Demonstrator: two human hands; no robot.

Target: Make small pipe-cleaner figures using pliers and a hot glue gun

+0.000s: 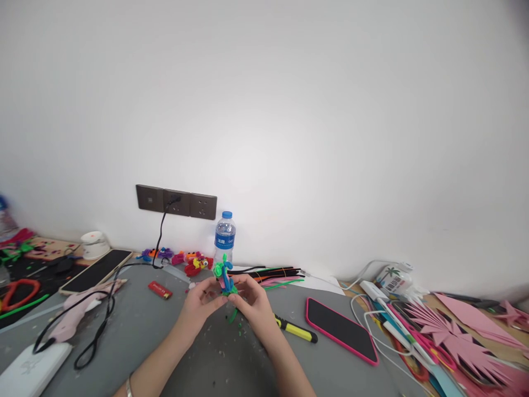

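Between my two hands, above the grey mat, is a small figure of bent green, blue and pink pipe cleaners. My left hand closes on its left side, thumb and fingers pinched at the lower part. From the other side my right hand grips it too, and both thumbs nearly meet at its green base. The fingertips behind the figure are partly hidden. Loose pipe cleaners in black, orange, pink and green lie just behind my right hand. A yellow-and-black utility knife rests beside my right forearm.
A water bottle stands by the wall behind my hands, near small colourful pipe-cleaner figures. To the right lie a pink-cased phone and cut pink paper. A corded pink glue gun, another phone and a white box occupy the left.
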